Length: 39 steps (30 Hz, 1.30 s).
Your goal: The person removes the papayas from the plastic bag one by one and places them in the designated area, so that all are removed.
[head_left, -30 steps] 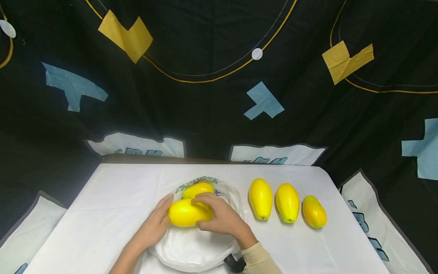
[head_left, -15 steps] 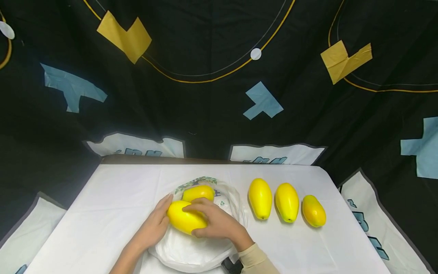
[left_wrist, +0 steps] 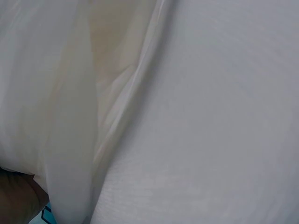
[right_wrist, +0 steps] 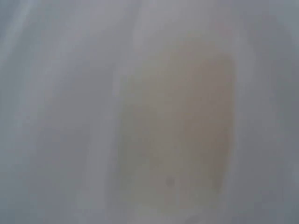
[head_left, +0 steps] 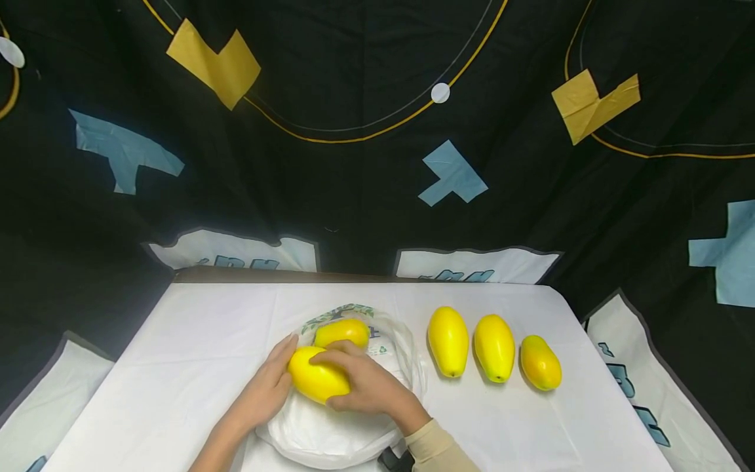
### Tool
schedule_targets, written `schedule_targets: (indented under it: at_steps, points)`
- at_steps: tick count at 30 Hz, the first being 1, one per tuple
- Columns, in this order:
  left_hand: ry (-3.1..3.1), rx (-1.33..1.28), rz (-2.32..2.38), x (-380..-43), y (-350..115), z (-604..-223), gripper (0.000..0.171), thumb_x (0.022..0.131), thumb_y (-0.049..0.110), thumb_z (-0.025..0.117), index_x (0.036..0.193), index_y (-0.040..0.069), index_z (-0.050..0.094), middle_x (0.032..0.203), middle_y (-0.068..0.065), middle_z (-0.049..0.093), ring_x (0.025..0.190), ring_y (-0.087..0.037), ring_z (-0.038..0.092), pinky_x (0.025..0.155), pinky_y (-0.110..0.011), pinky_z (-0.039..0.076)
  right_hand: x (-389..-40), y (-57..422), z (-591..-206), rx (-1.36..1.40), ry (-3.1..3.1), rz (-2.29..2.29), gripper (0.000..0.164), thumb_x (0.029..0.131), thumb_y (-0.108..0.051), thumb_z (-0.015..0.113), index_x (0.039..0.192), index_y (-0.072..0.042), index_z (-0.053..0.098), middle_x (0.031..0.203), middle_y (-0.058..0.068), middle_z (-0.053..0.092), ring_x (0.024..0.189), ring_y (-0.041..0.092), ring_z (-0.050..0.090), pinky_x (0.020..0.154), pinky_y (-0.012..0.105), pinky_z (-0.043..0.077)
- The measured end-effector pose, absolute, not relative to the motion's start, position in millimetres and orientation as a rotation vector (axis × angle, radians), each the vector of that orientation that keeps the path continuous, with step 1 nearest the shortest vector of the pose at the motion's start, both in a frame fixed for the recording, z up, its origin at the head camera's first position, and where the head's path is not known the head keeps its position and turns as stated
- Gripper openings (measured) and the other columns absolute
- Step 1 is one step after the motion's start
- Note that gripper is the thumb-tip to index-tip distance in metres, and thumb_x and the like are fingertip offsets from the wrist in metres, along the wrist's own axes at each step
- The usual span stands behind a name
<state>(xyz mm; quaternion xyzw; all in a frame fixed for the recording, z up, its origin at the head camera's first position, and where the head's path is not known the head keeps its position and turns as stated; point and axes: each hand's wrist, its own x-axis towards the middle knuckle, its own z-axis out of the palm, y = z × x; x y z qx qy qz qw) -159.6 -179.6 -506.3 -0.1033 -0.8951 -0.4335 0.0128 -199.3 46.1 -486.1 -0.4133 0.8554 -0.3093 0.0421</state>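
Observation:
In the head view my right hand (head_left: 370, 383) grips a yellow papaya (head_left: 314, 375) from its right side, fingers over the top and thumb at the lower edge. The papaya lies tilted over the white plastic bag (head_left: 327, 442). My left hand (head_left: 268, 383) lies along the bag's left side, fingers rather straight, fingertips right by the papaya's left end. Behind it a second papaya (head_left: 348, 331) rests in the bag. Thin bag film (left_wrist: 70, 112) fills the left part of the left wrist view. The right wrist view is blurred, with a yellowish shape (right_wrist: 173, 130) behind white film.
Right of the bag, two more papayas (head_left: 448, 341) (head_left: 495, 347) and a smaller, more orange one (head_left: 541, 362) lie in a row on the white-covered table (head_left: 489, 426). A black wrist device (head_left: 396, 459) shows by the right sleeve. A dark curtain (head_left: 354, 196) hangs behind.
My right hand has shifted slightly left and down, turning the gripped papaya from nearly level to tilted, its right end lower. The left hand has stayed in place.

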Motion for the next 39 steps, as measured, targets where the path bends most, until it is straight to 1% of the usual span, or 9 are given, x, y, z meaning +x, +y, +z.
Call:
schedule_targets:
  at_steps: [5, 11, 20, 30, 36, 39]
  points:
    - [-2.799, -0.322, -1.332, -159, -179, -507, 0.057, 0.096, -0.003, 0.038, 0.152, -0.004, 0.024, 0.158, -0.021, 0.019, 0.144, -0.039, 0.019, 0.116, -0.057, 0.016, -198, 49, -485, -1.236, 2.630, -0.946, 0.070, 0.074, -0.021, 0.082, 0.136, -0.035, 0.053, 0.137, -0.008, 0.045, 0.121, 0.011, 0.047, 0.104, 0.037, 0.044]
    - [-2.809, -0.314, -1.308, -160, -180, -506, 0.055, 0.099, 0.000, 0.038, 0.152, -0.003, 0.023, 0.158, -0.022, 0.019, 0.144, -0.039, 0.019, 0.115, -0.058, 0.017, -197, 57, -474, -1.237, 2.645, -0.979, 0.068, 0.074, -0.020, 0.080, 0.136, -0.033, 0.054, 0.137, -0.007, 0.044, 0.120, 0.012, 0.049, 0.103, 0.035, 0.044]
    - [-2.815, -0.300, -1.304, -161, -180, -507, 0.058, 0.096, -0.004, 0.039, 0.152, -0.003, 0.023, 0.158, -0.021, 0.018, 0.144, -0.040, 0.017, 0.115, -0.059, 0.016, -196, 68, -461, -1.255, 2.696, -1.001, 0.067, 0.073, -0.019, 0.078, 0.135, -0.031, 0.055, 0.137, -0.005, 0.044, 0.119, 0.014, 0.049, 0.100, 0.036, 0.046]
    - [-2.817, -0.295, -1.297, -160, -179, -507, 0.060, 0.095, -0.005, 0.040, 0.152, -0.002, 0.024, 0.159, -0.020, 0.018, 0.144, -0.040, 0.017, 0.115, -0.059, 0.017, -192, 80, -453, -1.211, 2.729, -1.059, 0.067, 0.074, -0.021, 0.080, 0.134, -0.034, 0.054, 0.140, -0.005, 0.043, 0.126, 0.014, 0.042, 0.096, 0.039, 0.048]
    - [-2.813, -0.306, -1.289, -161, -179, -507, 0.061, 0.093, -0.006, 0.040, 0.151, -0.005, 0.024, 0.158, -0.022, 0.019, 0.144, -0.041, 0.018, 0.115, -0.058, 0.017, -190, 86, -447, -1.184, 2.733, -1.078, 0.068, 0.074, -0.020, 0.081, 0.134, -0.034, 0.054, 0.141, -0.006, 0.042, 0.126, 0.015, 0.043, 0.095, 0.038, 0.049]
    - [-2.812, -0.309, -1.284, -160, -179, -507, 0.060, 0.093, -0.006, 0.040, 0.151, -0.005, 0.024, 0.158, -0.023, 0.019, 0.144, -0.041, 0.018, 0.115, -0.059, 0.017, -190, 90, -446, -1.188, 2.731, -1.091, 0.068, 0.074, -0.018, 0.081, 0.135, -0.033, 0.054, 0.141, -0.003, 0.042, 0.124, 0.016, 0.045, 0.095, 0.038, 0.049]
